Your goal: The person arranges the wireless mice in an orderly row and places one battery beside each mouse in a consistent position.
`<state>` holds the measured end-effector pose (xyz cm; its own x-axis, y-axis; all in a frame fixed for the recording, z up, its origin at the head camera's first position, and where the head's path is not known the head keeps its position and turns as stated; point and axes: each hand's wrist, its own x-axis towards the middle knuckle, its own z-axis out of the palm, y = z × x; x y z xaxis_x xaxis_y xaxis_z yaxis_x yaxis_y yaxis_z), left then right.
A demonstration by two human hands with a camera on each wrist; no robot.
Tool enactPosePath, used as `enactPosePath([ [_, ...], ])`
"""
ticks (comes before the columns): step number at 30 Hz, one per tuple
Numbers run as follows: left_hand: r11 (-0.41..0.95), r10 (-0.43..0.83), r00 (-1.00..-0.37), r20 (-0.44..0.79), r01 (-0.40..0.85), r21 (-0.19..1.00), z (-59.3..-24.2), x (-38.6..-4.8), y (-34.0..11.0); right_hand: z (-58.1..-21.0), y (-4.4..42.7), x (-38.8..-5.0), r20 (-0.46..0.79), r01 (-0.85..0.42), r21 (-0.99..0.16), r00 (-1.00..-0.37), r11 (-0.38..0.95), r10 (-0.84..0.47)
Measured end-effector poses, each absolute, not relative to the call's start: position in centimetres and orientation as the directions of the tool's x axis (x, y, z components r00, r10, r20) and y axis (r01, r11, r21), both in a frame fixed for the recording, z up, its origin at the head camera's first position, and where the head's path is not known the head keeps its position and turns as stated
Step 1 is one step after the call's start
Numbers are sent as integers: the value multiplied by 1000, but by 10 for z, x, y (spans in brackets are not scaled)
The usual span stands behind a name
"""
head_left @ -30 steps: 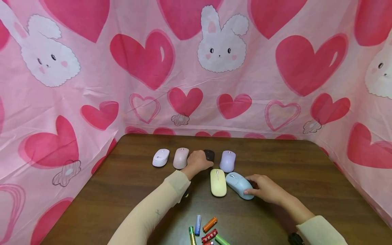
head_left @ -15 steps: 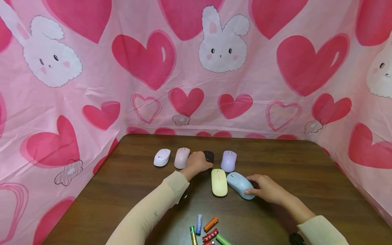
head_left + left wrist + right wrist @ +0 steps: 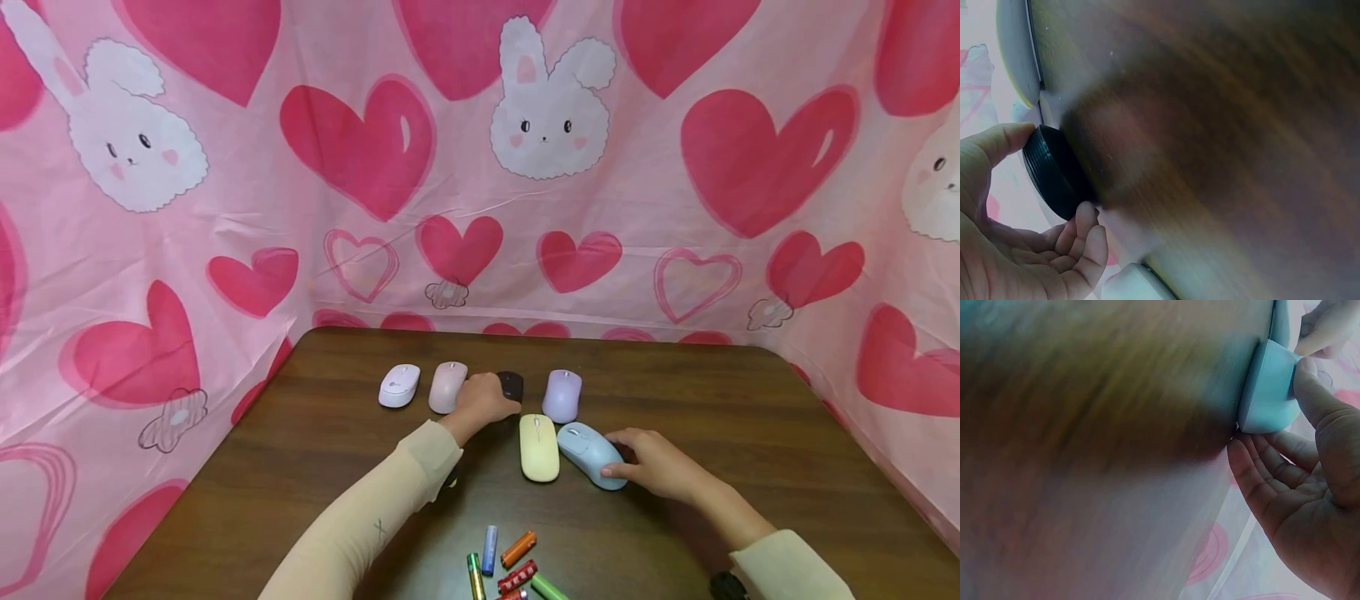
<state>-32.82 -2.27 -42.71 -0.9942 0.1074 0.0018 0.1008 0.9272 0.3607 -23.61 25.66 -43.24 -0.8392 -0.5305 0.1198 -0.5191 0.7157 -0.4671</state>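
Note:
A black computer mouse sits between the pink mouse and the purple mouse in the head view. My left hand grips it from the near left, hiding much of it. In the left wrist view, thumb and curled fingers hold the black mouse's ribbed sides, on the table. My right hand pinches the rear of a light blue mouse, which lies slantwise. The right wrist view has thumb and fingers on either side of the blue mouse. The yellow mouse lies just left of it.
A white mouse lies at the left end of the back row. Several loose batteries, among them an orange battery and a blue battery, lie at the table's near edge. Pink heart-print cloth hangs around the wooden table.
The whole head view has shifted slightly to the right. Both hands keep their holds, and the mice and batteries stay in place on the table.

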Motion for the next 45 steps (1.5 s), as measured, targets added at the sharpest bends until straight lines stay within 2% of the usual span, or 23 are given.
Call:
enactPosePath([
  [16, 929, 116, -993, -9, 105, 355, -425, -324, -23, -433, 256, -235, 106, -501, -488, -847, 715, -521],
  [38, 951, 143, -988, -53, 123, 283, -422, -320, -23, -434, 257, -235, 101, -502, -492, -844, 711, -526],
  [45, 936, 134, -988, -71, 103, 337, -418, -319, -28, -433, 256, -235, 103, -500, -485, -848, 718, -521],
])
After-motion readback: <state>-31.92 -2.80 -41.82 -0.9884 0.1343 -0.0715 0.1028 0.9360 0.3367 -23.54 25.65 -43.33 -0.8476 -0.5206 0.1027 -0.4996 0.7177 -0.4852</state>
